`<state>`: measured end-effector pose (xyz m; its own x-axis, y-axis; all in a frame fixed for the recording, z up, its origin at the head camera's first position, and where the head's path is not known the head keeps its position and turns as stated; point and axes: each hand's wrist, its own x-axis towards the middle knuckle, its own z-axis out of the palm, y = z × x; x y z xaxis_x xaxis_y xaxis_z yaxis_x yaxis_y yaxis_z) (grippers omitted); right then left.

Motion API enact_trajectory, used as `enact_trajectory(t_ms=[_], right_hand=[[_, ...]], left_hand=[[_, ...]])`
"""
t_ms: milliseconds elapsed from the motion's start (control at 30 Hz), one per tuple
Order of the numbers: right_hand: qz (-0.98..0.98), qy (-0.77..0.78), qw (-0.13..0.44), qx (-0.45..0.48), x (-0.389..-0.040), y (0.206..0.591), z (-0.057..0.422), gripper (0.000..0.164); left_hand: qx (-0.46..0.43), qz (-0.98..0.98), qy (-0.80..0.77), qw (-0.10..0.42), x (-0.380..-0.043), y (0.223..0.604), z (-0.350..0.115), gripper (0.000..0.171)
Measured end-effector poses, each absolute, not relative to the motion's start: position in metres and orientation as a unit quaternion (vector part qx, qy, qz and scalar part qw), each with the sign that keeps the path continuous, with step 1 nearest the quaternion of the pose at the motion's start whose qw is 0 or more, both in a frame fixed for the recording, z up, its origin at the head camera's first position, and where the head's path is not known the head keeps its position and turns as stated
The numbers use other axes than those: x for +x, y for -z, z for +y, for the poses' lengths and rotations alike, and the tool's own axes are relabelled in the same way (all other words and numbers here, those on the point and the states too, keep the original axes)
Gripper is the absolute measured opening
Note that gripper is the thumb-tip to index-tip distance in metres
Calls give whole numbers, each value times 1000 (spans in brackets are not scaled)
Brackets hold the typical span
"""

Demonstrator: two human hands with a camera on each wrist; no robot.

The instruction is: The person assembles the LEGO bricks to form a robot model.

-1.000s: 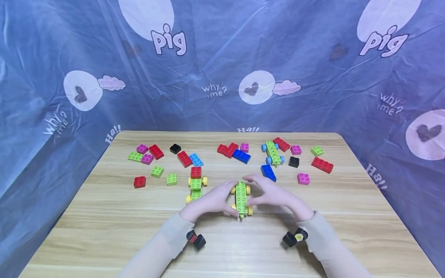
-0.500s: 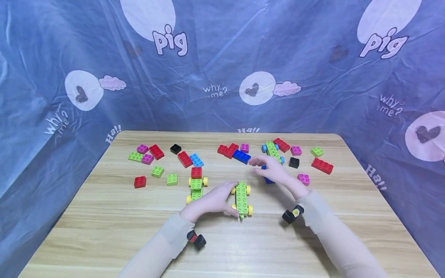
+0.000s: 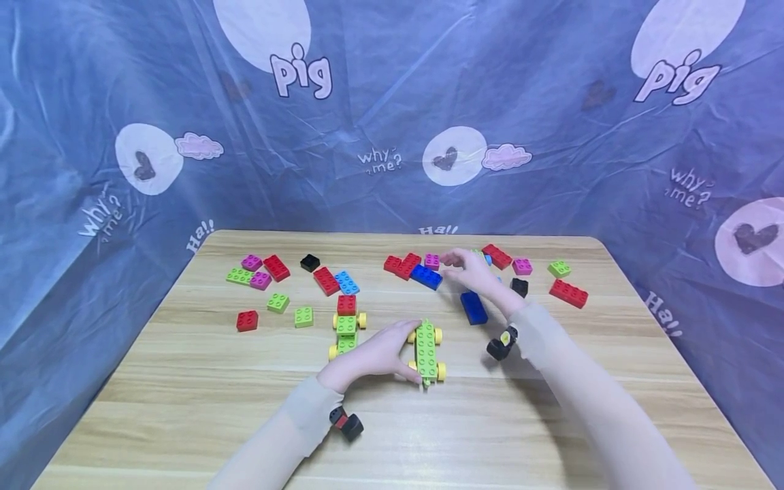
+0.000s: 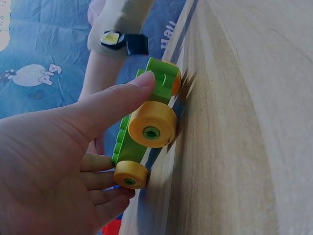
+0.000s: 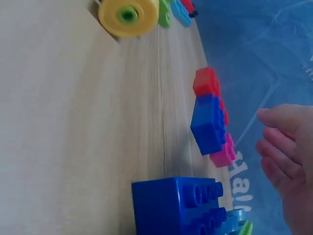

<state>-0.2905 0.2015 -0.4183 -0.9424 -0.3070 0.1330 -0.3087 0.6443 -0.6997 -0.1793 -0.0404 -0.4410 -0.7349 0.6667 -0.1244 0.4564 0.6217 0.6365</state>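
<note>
The fingers and thumb of the left hand (image 3: 378,350) were clamped lengthwise on the green toy car (image 3: 425,352), thumb at its near end and fingertips at its far end. The car stood on its yellow wheels (image 4: 152,125) just below the middle of the frame. The fingers of the right hand (image 3: 474,271) were apart and held nothing; they hung right of the pink block (image 3: 431,261) and the long blue block (image 3: 426,277), apart from both.

For a good reach, the right wrist would best stay high over the second blue block (image 3: 474,308) below it, with thumb and fingers spread along a block's sides so that its neighbours are not knocked. A light left grip should be enough to keep the car from rolling.

Farther out, a second yellow-wheeled car (image 3: 346,325) stood left of the left hand, with a red block (image 3: 346,304) at its far end. A blue-wheeled car (image 3: 488,260) was mostly hidden behind the right hand.

No box or tray showed; loose blocks lay straight on the desk (image 3: 245,408), among them a black block (image 3: 309,263) toward the upper left and a long red block (image 3: 568,293) at the right.
</note>
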Motion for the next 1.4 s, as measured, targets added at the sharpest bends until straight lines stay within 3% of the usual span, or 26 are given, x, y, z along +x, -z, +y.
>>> enact_trajectory(t_ms=[667, 1167, 1400], right_hand=[[-920, -354, -32, 167, -332, 432, 203, 43], [-926, -334, -79, 155, -340, 436, 195, 50], [-928, -324, -73, 172, -341, 440, 193, 53]], left_hand=[[313, 882, -299, 187, -180, 441, -41, 109], [311, 885, -293, 185, -181, 443, -39, 109], [313, 886, -287, 185, -180, 443, -39, 108]])
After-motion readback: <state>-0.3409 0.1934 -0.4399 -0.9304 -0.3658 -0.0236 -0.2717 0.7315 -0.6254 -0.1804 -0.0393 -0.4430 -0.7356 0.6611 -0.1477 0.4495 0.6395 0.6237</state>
